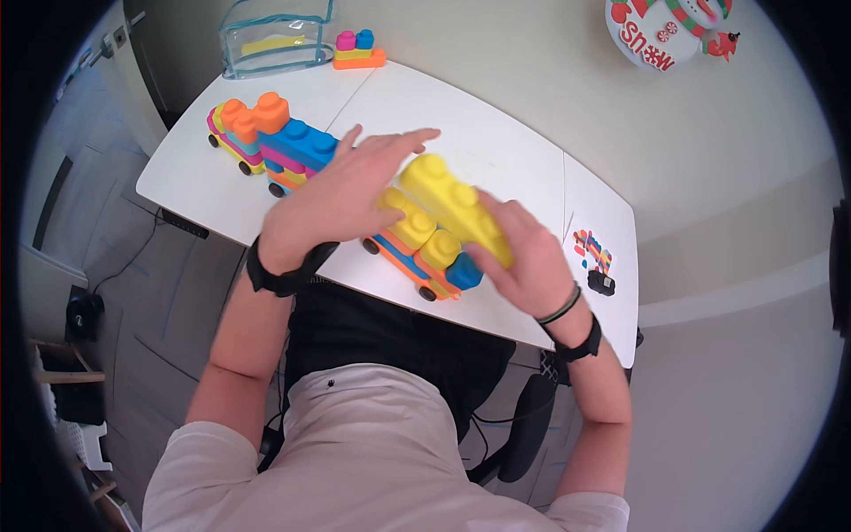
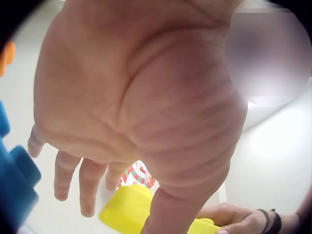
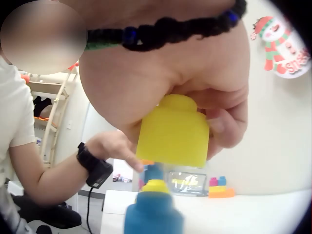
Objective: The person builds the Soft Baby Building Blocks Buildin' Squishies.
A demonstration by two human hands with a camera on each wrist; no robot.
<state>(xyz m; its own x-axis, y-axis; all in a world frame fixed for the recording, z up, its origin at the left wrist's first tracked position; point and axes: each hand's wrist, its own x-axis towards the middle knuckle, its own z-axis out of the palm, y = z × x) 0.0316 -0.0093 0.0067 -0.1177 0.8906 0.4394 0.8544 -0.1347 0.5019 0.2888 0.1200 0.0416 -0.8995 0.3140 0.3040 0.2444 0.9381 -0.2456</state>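
Observation:
My right hand grips a long yellow building block with studs on top, held tilted above a toy block car. In the right wrist view the end of this yellow block shows between thumb and fingers. Below it, the car has an orange and blue wheeled base, yellow blocks and a blue block at its right end. My left hand is spread over the car's left end, fingers straight, thumb near the yellow blocks. In the left wrist view the left palm faces the camera.
Left of the car stand more joined block cars, with a tall blue block and orange blocks. At the back lie a clear zip bag and a small block stack. A picture sheet lies right, beside a black object.

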